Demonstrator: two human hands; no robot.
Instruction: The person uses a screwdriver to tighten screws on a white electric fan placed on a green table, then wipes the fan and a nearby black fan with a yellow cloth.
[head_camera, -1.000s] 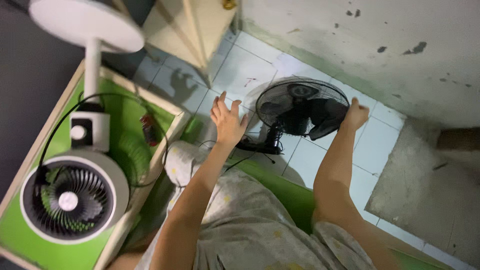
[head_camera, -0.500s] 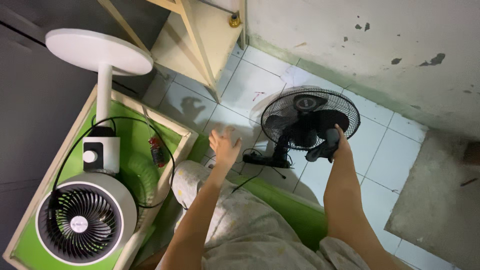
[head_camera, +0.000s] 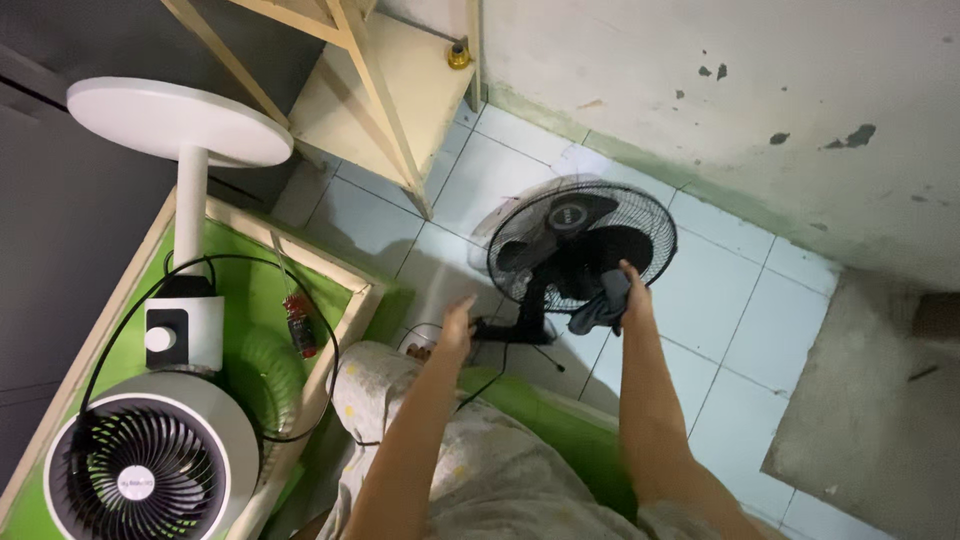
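A black fan with a round wire cage stands on the white tiled floor, close to the wall. My right hand rests against the lower right of the cage and grips a dark grey cloth there. My left hand hovers with its fingers loosely apart, left of the fan's base, and holds nothing. A black cord runs from the base toward my lap.
A white pedestal fan lies on a green-lined wooden tray at the left, with its round base up. A wooden shelf frame stands at the back. A stained wall and a grey mat border the right.
The view has tilted, so the black fan sits farther from me. My left hand has come off the cage and dropped toward the fan's base. My right hand has shifted to the cage's lower edge with the cloth.
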